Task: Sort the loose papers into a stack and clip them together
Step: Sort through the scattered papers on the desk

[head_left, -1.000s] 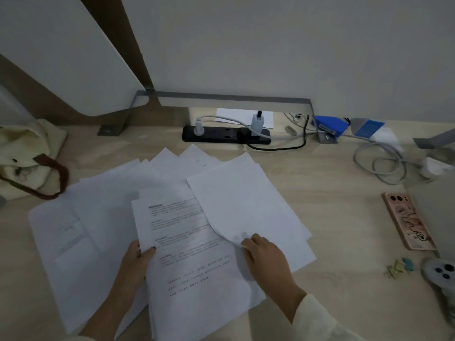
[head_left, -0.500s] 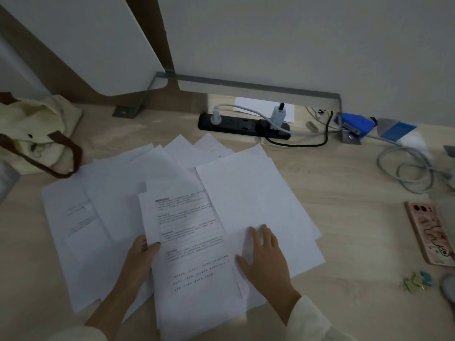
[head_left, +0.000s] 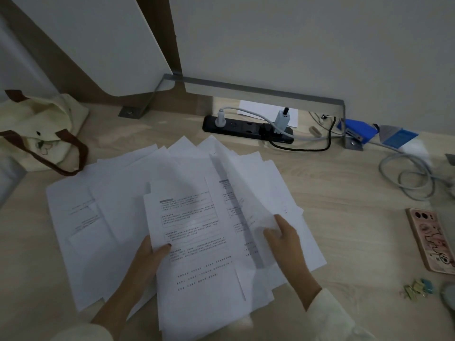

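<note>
The papers (head_left: pixel 81 217) lie fanned across the middle of the counter (head_left: pixel 357 242), from near its left edge to its front, and are far from squared. The left hand (head_left: pixel 147 257) pinches the left edge of the top printed sheet (head_left: pixel 194 232), thumb on top and fingers beneath. The right hand (head_left: pixel 285 239) has its grip closed on a blank sheet (head_left: pixel 248 178), which is lifted off the pile, bowed and blurred.

A thin pinch on one bowed sheet could crease it or let it slip. Sweeping it sideways may drag the sheets beneath it out of the fan. The front edge is out of view, so it cannot be told whether any sheet overhangs it. If one does, a tug could send it off.

Bare wood lies between the papers and the phone (head_left: pixel 428 239) toward the right edge, probably the best room for squaring a stack. The clips (head_left: pixel 416 289) sit by the front right corner, well apart from the papers. At the back edge, the power strip (head_left: pixel 246 127) is close to the fan's far tips. The cable (head_left: pixel 413 175) coils toward the back right and the bag (head_left: pixel 41 134) fills the back left corner.
</note>
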The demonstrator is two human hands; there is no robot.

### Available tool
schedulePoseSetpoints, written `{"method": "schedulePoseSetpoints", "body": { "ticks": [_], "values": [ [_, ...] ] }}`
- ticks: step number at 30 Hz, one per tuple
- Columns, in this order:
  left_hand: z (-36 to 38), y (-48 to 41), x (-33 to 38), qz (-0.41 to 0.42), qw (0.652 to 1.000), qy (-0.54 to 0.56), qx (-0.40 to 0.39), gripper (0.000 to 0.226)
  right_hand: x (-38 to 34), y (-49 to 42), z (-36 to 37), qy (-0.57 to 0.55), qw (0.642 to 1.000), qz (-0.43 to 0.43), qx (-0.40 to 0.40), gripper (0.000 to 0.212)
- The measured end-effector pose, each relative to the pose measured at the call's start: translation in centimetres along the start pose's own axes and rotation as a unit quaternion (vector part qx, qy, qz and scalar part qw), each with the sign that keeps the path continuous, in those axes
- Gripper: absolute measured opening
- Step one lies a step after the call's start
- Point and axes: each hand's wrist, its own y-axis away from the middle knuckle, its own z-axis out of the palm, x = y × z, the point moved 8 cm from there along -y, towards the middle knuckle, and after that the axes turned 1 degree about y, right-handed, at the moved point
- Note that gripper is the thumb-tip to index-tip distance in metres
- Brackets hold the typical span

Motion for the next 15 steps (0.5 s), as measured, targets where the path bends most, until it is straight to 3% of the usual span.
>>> {"method": "schedulePoseSetpoints", "body": {
  "ticks": [1,3,6,11,15],
  "values": [
    [0.0,0.0,0.0,0.002,1.000,0.000,-0.001,0.041,-1.0,0.3,-0.7,-0.117,0.993,0.011,-0.023,0.012],
    [0.0,0.0,0.0,-0.001,1.000,0.011,-0.001,0.040,-2.7,1.0,-1.5,-0.313,0.944,0.033,-0.095,0.022],
    [0.0,0.1,0.0,-0.004,1.000,0.020,-0.007,0.039,-4.1,2.2,-2.7,-0.431,0.888,0.037,-0.153,0.034],
    [-0.2,-0.2,-0.4,-0.006,1.000,0.025,-0.012,0.037,1.9,2.1,-2.9,-0.392,0.912,0.112,-0.046,0.028],
    [-0.5,-0.6,-0.6,-0.004,0.999,0.032,-0.013,0.040,6.8,2.6,-1.9,-0.264,0.940,0.214,0.011,0.024]
  ]
}}
